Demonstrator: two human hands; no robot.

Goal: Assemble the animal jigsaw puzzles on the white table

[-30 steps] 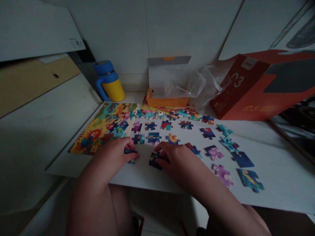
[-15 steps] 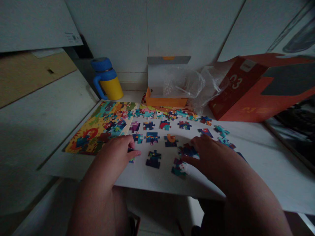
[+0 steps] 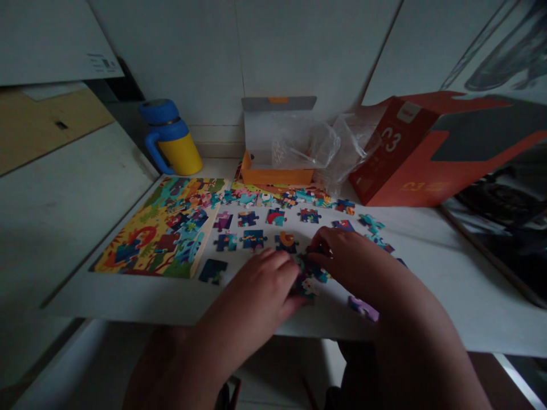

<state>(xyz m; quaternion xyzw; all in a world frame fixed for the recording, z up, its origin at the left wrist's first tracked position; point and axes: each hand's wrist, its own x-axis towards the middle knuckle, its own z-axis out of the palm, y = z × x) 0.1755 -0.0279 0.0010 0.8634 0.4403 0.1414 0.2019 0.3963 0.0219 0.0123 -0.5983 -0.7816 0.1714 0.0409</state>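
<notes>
My left hand [image 3: 267, 285] reaches across to the front middle of the white table, its fingers curled down on a jigsaw piece [image 3: 309, 288] with a small white figure. Just right of it, my right hand [image 3: 348, 250] pinches a dark jigsaw piece [image 3: 315, 254] at its edge. The pieces between the hands touch or overlap; fingers partly cover them. A dark blue piece [image 3: 212, 271] lies left of my left forearm. Under my right wrist sits a purple piece [image 3: 363, 307]. Behind the hands are an orange-crescent piece [image 3: 285, 242] and a blue piece [image 3: 253, 239].
More loose pieces lie in rows behind. A colourful picture sheet [image 3: 145, 239] with pieces on it is at left. Farther back stand a blue-yellow jug [image 3: 182, 154], an open orange box [image 3: 277, 176] with clear plastic bags [image 3: 325, 145], and a large red-orange box [image 3: 397, 165].
My left hand has moved right, from the left-hand pieces to those beside my right hand. A dark piece at left and a purple one at right now show. The view has shifted slightly.
</notes>
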